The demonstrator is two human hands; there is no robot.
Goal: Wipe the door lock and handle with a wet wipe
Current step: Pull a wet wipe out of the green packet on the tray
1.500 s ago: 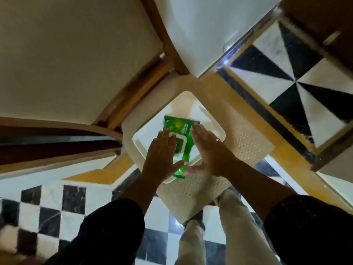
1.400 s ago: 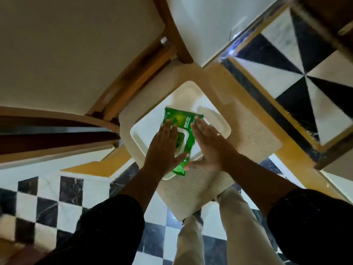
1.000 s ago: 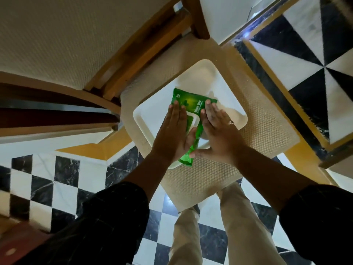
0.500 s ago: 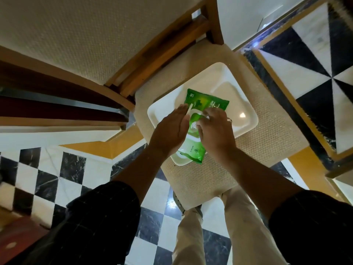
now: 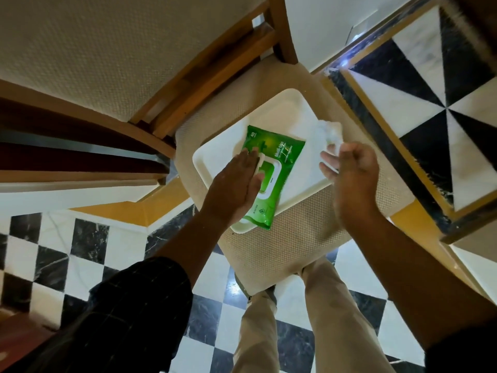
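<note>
Fingers of the right hand [image 5: 355, 170] pinch a white wipe [image 5: 329, 135]; the flat, open left hand [image 5: 236, 184] presses the green pack [image 5: 279, 162].

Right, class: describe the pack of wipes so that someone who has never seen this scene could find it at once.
Start at the beige woven chair seat over the black-and-white checked floor; a white rectangular plastic tray lies on it. On that tray lies the green plastic wipes pack, under the flat left hand. It is the only green thing there, with a white-rimmed flap on top.
</note>
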